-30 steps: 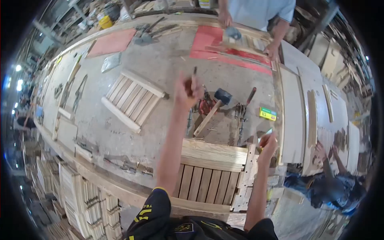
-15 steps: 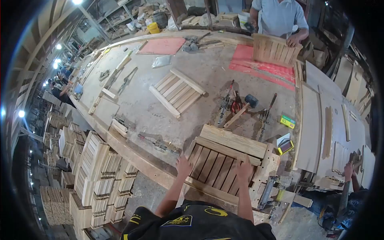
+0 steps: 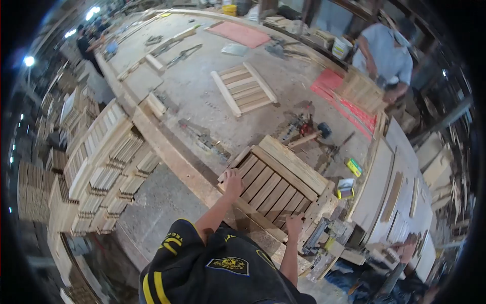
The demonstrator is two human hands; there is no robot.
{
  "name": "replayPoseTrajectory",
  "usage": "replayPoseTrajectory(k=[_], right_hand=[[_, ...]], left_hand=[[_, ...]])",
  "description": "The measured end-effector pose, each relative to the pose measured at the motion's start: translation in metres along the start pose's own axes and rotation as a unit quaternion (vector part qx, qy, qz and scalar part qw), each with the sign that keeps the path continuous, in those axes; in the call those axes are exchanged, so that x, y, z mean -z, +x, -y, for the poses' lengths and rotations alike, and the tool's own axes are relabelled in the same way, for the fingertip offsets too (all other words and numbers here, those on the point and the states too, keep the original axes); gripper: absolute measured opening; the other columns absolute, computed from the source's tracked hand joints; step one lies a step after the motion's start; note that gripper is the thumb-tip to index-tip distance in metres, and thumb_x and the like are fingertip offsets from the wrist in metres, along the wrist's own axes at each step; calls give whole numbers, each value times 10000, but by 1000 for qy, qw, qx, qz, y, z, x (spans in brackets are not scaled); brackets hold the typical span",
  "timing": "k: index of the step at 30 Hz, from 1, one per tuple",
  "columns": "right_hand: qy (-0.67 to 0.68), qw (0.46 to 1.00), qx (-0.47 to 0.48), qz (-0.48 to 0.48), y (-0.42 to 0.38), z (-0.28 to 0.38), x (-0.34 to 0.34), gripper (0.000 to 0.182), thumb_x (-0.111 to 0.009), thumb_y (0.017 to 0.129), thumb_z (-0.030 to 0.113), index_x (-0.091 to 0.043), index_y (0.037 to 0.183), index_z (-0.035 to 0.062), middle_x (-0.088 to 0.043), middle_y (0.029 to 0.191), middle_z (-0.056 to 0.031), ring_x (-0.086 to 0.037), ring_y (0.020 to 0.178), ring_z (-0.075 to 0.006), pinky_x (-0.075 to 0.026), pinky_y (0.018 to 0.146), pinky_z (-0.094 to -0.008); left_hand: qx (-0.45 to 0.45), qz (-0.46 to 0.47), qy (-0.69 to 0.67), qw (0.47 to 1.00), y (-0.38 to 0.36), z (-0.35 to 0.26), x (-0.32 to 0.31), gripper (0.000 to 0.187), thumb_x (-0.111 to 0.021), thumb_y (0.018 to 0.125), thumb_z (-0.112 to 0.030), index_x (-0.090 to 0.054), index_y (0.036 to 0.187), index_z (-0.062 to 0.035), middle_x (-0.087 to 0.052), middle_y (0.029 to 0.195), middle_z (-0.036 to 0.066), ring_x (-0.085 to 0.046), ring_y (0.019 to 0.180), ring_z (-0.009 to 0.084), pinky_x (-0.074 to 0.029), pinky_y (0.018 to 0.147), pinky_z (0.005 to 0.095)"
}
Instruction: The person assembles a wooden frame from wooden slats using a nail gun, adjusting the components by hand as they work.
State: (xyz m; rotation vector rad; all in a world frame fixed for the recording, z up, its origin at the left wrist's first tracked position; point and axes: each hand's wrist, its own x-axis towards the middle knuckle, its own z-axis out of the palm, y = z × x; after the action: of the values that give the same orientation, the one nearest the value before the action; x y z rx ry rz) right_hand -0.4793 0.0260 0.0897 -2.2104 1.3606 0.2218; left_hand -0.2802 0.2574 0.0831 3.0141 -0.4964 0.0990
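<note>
A slatted wooden panel [image 3: 271,188] lies before me near the bench's front edge, a wide pale board [image 3: 292,163] along its far side. My left hand [image 3: 233,183] rests on the panel's left end, its fingers bent over the wood. At the panel's right end, my right hand [image 3: 294,226] has its fingers curled at the frame. Whether either hand truly grips the wood is hard to tell. Beyond them lie a black-headed mallet [image 3: 323,130], bar clamps [image 3: 205,141] and a second slatted panel [image 3: 243,88].
Stacked slatted panels [image 3: 104,167] stand on the left beyond the bench edge [image 3: 172,166]. A co-worker [image 3: 385,53] holds a panel [image 3: 360,91] over red sheet at the back right. Another person's arm [image 3: 400,258] reaches in at the lower right. Yellow-green box [image 3: 354,167] lies right.
The view has turned and tilted. My left hand has moved onto the panel's left end, and my right hand has come nearer along its right end. The co-worker leans lower.
</note>
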Motion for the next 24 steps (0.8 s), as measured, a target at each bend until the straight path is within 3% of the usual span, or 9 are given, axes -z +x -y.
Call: replayPoseTrajectory(k=[4,6,8,10,13,16,19,21,24], right_hand=[[8,990,114,-80,57,-38,-47,760,-650,753,362,-330,1353,23,-591,1049,-273,-635,856,-371,-506,765,-477],[232,969,-77,32,44,-25,-25,749,-649,767,363,-324,1367,53,-560,1126,-210,-613,891,-285,-494,700,-480],[335,932,-115,74,27,-9,-5,708,-659,774,348,-347,1347,73,-534,1140,-162,-564,898,-221,-468,655,-454],[348,921,-175,0,35,-4,-13,567,-640,794,354,-452,1252,78,-541,1118,-137,-541,849,-223,-453,664,-427],[393,919,6,-17,45,-28,-24,454,-605,815,365,-556,1129,41,-566,1076,-135,-548,794,-238,-452,720,-409],[414,909,-6,-53,-5,46,-15,440,-599,819,358,-568,1112,30,-570,1070,-133,-549,817,-241,-451,739,-403],[429,901,20,-61,-47,144,-24,428,-593,824,351,-580,1094,19,-574,1064,-131,-549,840,-243,-450,759,-397],[427,902,51,-45,-75,211,-36,420,-588,827,346,-588,1082,12,-576,1060,-130,-549,855,-244,-449,771,-393],[421,901,103,7,-110,304,-64,411,-582,831,339,-601,1064,1,-580,1054,-128,-550,879,-247,-448,790,-386]], left_hand=[[30,22,-48,998,9,-8,-20,631,-540,818,-299,-380,1282,97,-504,1171,247,-400,1186,382,-306,991,480],[56,35,-74,995,15,-14,-39,738,-551,802,-360,-326,1332,102,-496,1177,277,-385,1185,411,-290,989,507],[130,45,-128,982,24,-25,-17,749,-563,790,-348,-320,1332,109,-473,1184,323,-365,1192,438,-267,991,530],[155,149,-195,957,34,-20,42,747,-591,764,-328,-338,1312,111,-439,1212,357,-348,1212,439,-260,1000,533],[112,148,-219,958,41,-6,62,650,-616,726,-295,-459,1212,106,-451,1210,336,-362,1206,442,-287,985,562],[-24,242,-226,943,41,59,147,452,-612,718,-232,-603,1061,62,-503,1194,281,-426,1157,435,-381,907,558],[84,248,-377,889,62,137,144,428,-617,714,-217,-608,1041,60,-529,1164,282,-488,1117,412,-444,859,516],[77,326,-510,792,68,210,158,486,-603,730,-245,-553,1077,92,-537,1139,303,-541,1066,398,-462,853,493],[199,148,-503,828,62,296,155,569,-574,754,-276,-466,1144,124,-549,1088,329,-570,1016,408,-458,868,470]])
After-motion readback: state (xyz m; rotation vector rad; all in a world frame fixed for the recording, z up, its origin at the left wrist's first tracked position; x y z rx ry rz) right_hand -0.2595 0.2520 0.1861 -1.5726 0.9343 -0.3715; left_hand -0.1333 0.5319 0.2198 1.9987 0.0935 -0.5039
